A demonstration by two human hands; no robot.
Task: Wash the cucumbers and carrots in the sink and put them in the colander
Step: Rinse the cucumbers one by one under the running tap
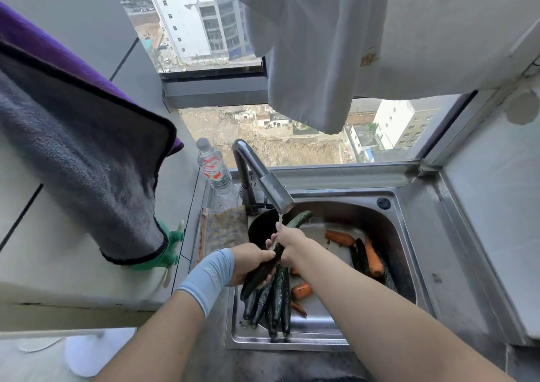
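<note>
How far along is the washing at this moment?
Done: nothing shows as finished, and no colander is clearly in view. In hand: the left hand and right hand hold one cucumber under the running faucet. Left: several other cucumbers and carrots lie in the sink, yet to be rinsed and moved.

Left hand (248,261) and right hand (290,242) grip a cucumber (298,220) under the tap (263,177) (carrots (340,238) in the sink (318,342)).
</note>
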